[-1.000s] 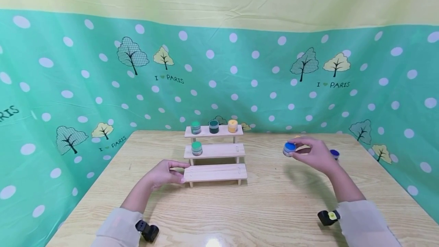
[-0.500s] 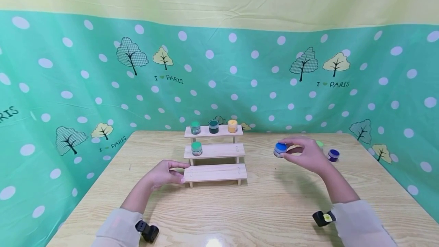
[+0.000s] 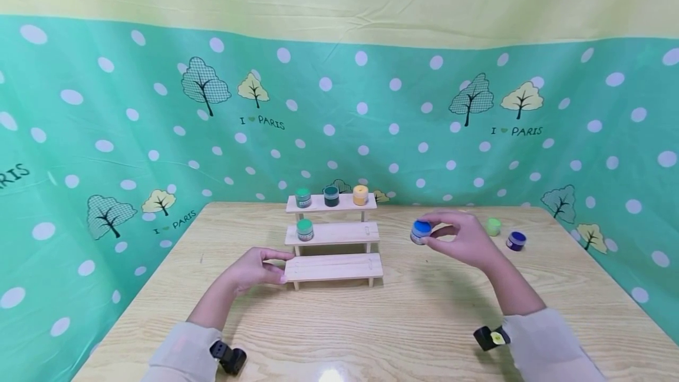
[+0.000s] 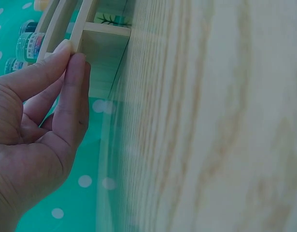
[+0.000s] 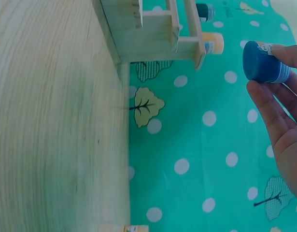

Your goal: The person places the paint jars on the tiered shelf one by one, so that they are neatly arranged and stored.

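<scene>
Above the table, my right hand (image 3: 460, 240) pinches a small blue paint jar (image 3: 421, 232) between thumb and fingers; the right wrist view shows the same blue jar (image 5: 264, 63) tilted on its side in that camera. My left hand (image 3: 258, 267) pinches the left end of the lowest step of a three-step wooden rack (image 3: 333, 268), as the left wrist view also shows. On the top step stand a green jar (image 3: 303, 197), a dark green jar (image 3: 331, 196) and a light orange jar (image 3: 360, 195). Another green jar (image 3: 305, 230) is at the left of the middle step.
Right of my right hand, a light green jar (image 3: 493, 227) and a dark purple jar (image 3: 516, 241) stand on the wooden table (image 3: 339, 329). An orange jar (image 5: 136, 228) shows partly at the right wrist view's bottom edge. A dotted green cloth (image 3: 361, 134) hangs behind.
My right hand has moved left with the blue jar, closer to the rack, uncovering the light green and purple jars. The left hand and rack have stayed put.
</scene>
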`<state>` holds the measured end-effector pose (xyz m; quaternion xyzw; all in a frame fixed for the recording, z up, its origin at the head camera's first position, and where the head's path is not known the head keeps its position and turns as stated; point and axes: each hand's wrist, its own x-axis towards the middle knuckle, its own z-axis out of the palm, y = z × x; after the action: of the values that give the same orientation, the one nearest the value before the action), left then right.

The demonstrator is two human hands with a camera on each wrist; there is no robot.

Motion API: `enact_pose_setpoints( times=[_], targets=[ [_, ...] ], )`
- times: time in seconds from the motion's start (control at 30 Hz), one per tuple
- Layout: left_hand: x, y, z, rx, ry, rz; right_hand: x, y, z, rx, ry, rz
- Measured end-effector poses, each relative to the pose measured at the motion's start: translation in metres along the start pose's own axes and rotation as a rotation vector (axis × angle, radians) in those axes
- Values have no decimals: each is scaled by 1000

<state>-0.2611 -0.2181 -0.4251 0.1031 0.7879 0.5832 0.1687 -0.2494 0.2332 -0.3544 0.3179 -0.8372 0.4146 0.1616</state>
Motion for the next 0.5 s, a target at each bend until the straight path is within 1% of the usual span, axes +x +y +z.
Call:
enact_pose_setpoints(
  times=[0.2, 0.33, 0.5],
  targets=[
    [0, -1, 0, -15, -15, 6, 7, -9, 6, 15, -29, -17],
    [1, -1, -1, -13, -10, 1, 13, -14, 11, 35, -54, -35],
    [0, 0, 0, -2, -4, -1, 22, -22, 18, 68, -69, -81]
  ],
)
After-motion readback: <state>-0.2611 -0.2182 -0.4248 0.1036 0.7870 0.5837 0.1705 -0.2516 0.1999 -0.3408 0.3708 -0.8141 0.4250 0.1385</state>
